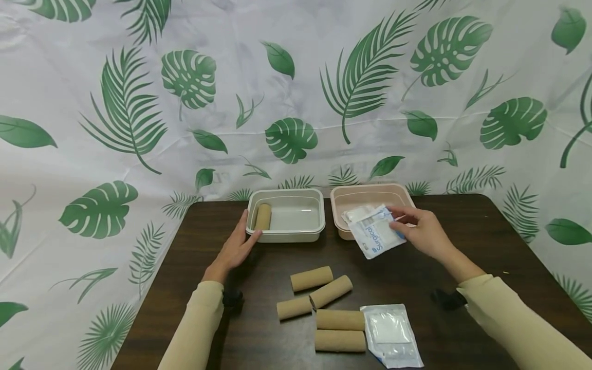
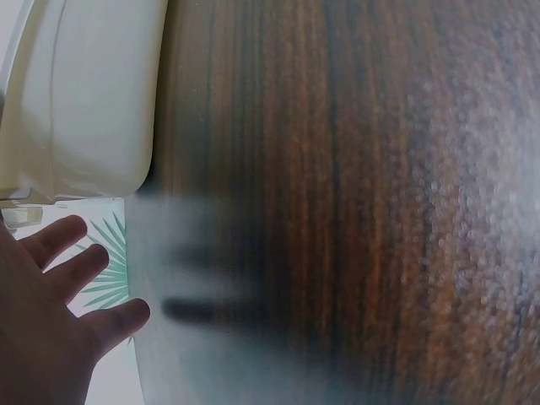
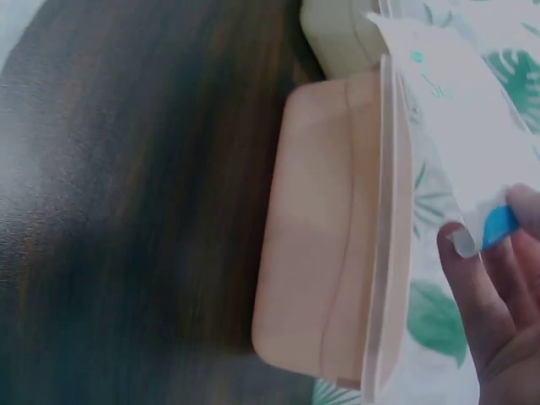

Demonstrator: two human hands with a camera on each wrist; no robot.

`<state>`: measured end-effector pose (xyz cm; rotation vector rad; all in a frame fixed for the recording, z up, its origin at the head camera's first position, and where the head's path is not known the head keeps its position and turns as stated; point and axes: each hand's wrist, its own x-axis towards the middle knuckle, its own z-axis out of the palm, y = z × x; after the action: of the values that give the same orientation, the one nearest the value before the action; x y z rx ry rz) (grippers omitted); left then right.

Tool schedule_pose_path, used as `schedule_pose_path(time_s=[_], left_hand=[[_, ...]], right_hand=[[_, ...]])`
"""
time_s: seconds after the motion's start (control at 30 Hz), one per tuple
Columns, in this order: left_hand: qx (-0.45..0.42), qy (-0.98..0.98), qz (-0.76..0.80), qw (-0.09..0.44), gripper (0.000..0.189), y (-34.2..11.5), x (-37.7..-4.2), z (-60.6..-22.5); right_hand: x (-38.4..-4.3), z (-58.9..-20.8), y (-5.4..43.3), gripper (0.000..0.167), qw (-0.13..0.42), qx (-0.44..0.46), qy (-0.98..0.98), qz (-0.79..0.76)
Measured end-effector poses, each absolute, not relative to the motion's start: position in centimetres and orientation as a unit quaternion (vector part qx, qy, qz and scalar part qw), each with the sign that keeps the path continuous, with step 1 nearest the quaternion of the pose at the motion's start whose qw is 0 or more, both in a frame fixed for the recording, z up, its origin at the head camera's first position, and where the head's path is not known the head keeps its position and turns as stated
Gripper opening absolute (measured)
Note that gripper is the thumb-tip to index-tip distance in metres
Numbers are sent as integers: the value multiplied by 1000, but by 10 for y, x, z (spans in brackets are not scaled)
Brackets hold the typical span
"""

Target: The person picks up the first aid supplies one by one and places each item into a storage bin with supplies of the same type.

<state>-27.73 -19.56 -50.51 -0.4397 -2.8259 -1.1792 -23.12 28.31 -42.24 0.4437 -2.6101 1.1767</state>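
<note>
At the left end of the white plastic container (image 1: 298,213), my left hand (image 1: 234,246) rests with extended fingers against its side and the thumb by the front corner. Inside that container lies one cardboard tube (image 1: 263,217). My right hand (image 1: 423,231) pinches a white packet (image 1: 375,235) printed "Surgical" in blue, over the front rim of the pink container (image 1: 342,198). The packet hides much of the pink container's inside. In the right wrist view, thumb and fingers grip the packet's blue-marked corner (image 3: 500,224).
Several cardboard tubes (image 1: 339,319) lie on the dark wooden table (image 1: 259,303) in front of the containers. Beside them, a second white packet (image 1: 390,334) lies flat. A leaf-printed sheet (image 1: 296,92) hangs behind the table.
</note>
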Motion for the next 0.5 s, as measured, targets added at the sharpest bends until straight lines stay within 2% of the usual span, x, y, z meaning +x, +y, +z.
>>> schedule_pose_path(time_s=[0.17, 0.5], left_hand=[[-143, -912, -383, 25, 79, -196, -277, -504], [-139, -914, -380, 21, 79, -194, -274, -501]], right_hand=[[-241, -420, 290, 42, 141, 82, -897, 410], [-259, -425, 291, 49, 91, -77, -864, 488]])
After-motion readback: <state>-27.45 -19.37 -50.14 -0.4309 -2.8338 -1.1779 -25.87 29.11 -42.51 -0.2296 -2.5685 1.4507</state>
